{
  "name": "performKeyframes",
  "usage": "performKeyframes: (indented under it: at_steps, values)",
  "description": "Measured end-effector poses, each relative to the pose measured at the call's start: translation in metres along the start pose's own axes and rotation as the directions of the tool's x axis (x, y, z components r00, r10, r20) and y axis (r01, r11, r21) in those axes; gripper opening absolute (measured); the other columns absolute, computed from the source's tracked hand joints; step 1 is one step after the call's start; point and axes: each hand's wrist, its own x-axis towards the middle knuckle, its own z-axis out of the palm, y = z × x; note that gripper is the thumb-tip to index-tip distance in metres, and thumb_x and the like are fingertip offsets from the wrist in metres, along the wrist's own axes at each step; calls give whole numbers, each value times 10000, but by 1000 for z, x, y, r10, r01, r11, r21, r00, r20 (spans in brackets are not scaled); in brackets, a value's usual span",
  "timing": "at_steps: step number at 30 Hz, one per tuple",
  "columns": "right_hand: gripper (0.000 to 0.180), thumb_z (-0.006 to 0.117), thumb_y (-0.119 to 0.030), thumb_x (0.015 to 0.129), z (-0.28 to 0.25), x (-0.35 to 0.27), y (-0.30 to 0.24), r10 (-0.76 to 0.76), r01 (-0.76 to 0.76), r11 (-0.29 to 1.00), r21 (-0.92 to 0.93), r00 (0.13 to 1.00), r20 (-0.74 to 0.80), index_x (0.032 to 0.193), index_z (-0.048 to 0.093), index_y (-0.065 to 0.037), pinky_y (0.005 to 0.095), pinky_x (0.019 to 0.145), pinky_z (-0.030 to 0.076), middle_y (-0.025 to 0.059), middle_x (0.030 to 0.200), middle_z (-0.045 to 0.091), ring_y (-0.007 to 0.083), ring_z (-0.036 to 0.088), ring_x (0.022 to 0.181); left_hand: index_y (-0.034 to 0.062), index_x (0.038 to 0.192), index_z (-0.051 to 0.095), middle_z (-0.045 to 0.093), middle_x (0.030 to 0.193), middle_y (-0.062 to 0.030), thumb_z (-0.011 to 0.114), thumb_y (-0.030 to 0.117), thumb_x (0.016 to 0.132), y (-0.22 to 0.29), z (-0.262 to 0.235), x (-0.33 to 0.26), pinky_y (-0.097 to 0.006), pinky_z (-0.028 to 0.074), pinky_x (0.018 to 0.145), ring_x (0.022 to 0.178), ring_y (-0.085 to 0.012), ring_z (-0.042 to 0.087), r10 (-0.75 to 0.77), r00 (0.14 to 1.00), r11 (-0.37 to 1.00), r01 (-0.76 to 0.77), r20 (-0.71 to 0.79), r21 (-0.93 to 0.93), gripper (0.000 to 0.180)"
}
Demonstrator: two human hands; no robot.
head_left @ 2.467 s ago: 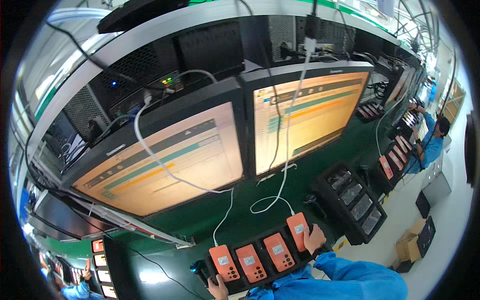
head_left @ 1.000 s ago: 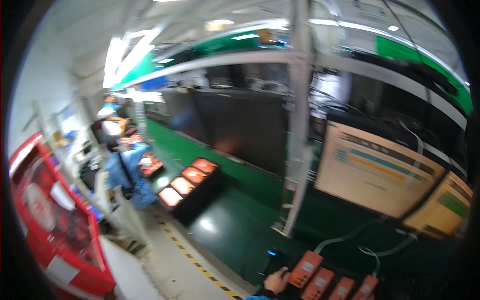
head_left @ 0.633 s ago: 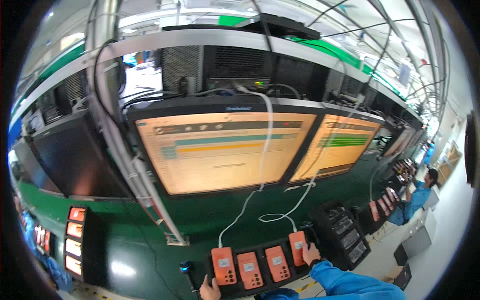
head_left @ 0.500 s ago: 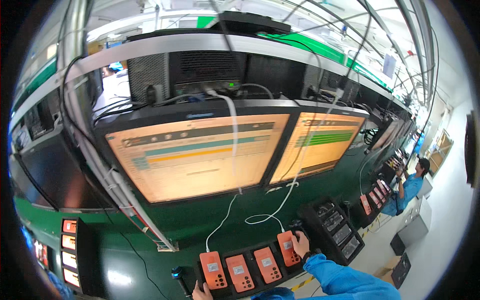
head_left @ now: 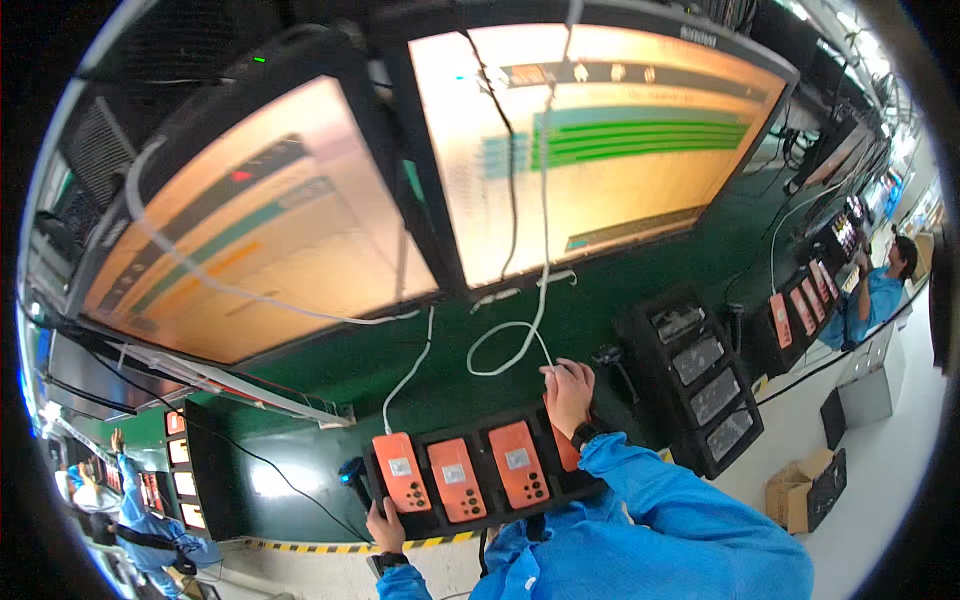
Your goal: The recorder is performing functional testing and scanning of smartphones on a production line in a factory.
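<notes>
A black slotted tray point(head_left: 422, 522) holds several coral phones in a row, backs up, each with a pale label and dark camera lenses. My left hand point(head_left: 385, 525) grips the tray's left end, beside the leftmost phone point(head_left: 401, 470). A white cable point(head_left: 392, 385) runs into that phone's top. At the right end, my right hand point(head_left: 568, 400) covers most of the last phone point(head_left: 563, 440). Its fingers are closed at that phone's top, round the end of a looped white cable point(head_left: 497, 372); the plug itself is hidden. Between them lie two phones point(head_left: 457, 480) without cables.
Two lit monitors point(head_left: 600, 200) stand behind the tray on the green bench point(head_left: 300, 440). A blue-tipped handheld device point(head_left: 352, 480) is by my left hand. Right of my tray stands a black rack of clear-wrapped items point(head_left: 697, 358). Co-workers point(head_left: 885, 290) in blue are at both sides.
The view has swung down and to the right. My right hand has moved from the right phone's side to its top, at the cable end. My left hand stays at the tray's left end.
</notes>
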Motion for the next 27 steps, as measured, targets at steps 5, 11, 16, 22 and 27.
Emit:
performKeyframes:
  at_steps: [5,11,16,22,27]
  values:
    - [247,443,-173,939,-17,-33,24,-18,-16,920,393,996,82,974,661,-62,451,895,408,156,1020,641,338,578,945,-54,975,619,623,842,-278,506,334,925,-18,2,-3,-466,453,671,779,-441,595,-46,998,984,53,-41,170,407]
    - [184,510,-197,905,-8,-15,114,260,-222,949,226,953,-156,915,566,-21,453,791,420,175,909,592,390,536,898,-44,924,617,625,762,-247,497,322,928,9,-5,-6,-456,450,636,711,-424,598,-55,998,985,58,-18,160,384]
    - [452,736,-173,716,47,-44,208,381,-382,924,36,924,24,1027,465,10,437,768,444,182,898,544,382,546,888,-33,946,634,632,810,-266,519,372,906,-6,1,-3,-486,460,669,761,-439,608,-97,995,980,94,5,176,423]
    - [409,703,-62,724,74,-101,297,469,-581,769,266,796,382,1058,474,-6,334,450,473,113,771,592,193,591,511,-51,1008,630,636,863,-281,536,413,886,0,11,0,-494,469,721,819,-448,604,-120,993,972,118,-2,201,490]
    - [337,636,34,764,-60,-39,118,388,-775,222,592,627,675,1057,482,-32,300,430,467,95,801,596,172,572,511,2,935,645,644,756,-208,536,353,883,-1,-9,-20,-475,470,646,715,-407,617,-122,986,972,142,-111,189,371]
